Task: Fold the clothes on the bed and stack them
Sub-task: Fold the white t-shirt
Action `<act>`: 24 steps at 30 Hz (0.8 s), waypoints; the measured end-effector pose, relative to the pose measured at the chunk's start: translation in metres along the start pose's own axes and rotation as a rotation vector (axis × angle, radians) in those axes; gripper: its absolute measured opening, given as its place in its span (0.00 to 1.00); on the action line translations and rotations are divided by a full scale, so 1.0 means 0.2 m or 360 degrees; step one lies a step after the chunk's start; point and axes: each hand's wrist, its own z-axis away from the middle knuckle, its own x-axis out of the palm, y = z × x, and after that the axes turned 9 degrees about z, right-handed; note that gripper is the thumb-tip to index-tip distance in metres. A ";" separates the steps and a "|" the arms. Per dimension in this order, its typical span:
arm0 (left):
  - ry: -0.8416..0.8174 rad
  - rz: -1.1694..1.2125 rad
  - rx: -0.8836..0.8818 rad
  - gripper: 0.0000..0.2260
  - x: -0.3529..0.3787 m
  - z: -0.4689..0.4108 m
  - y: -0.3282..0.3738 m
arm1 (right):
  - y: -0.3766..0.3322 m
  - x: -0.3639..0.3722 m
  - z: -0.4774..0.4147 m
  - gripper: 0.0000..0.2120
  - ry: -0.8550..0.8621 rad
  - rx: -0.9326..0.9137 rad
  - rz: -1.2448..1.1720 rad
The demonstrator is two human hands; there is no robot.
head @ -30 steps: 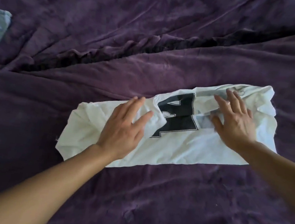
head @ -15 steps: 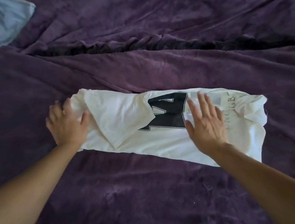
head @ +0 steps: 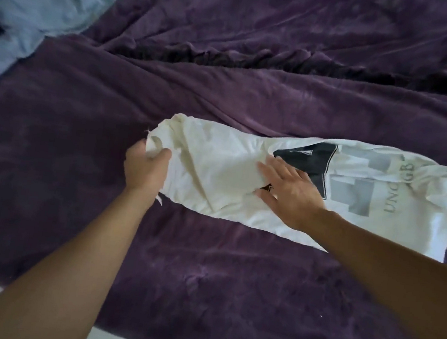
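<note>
A bedroom at home: a bed (head: pixel 231 283) spread with a rumpled purple plush blanket (head: pixel 289 36), a white shirt (head: pixel 216 174) lying on it, pale blue clothes (head: pixel 48 4) heaped at its far left corner.

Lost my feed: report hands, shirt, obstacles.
Left hand grips white shirt at its end. Right hand flat on its middle. Blue garment apart, upper left.

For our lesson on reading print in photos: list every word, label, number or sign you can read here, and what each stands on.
"UNC": grey print running sideways on the white T-shirt; third letter uncertain.
"GB": same grey line, further along; the letters between are lost in a crease.
The black block shape beside the right hand: partly covered, not readable.
No other text shows.
</note>
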 end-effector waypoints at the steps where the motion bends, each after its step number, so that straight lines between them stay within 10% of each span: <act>1: -0.0045 -0.0095 0.0202 0.02 0.03 0.07 0.07 | 0.05 -0.04 0.05 0.27 0.0126 0.0092 -0.0116; 7: -0.0232 -0.0858 0.1255 0.04 0.40 0.59 0.41 | 0.46 -0.11 0.52 0.21 0.0450 0.0805 -0.0341; 15: -0.1359 -0.0699 0.1015 0.11 1.06 1.02 0.33 | 0.79 0.05 1.06 0.19 0.0479 0.1400 -0.0407; 24: -0.1239 -0.1913 0.1468 0.34 1.07 0.65 -0.20 | 0.91 0.07 0.83 0.35 0.0730 0.1865 -0.1111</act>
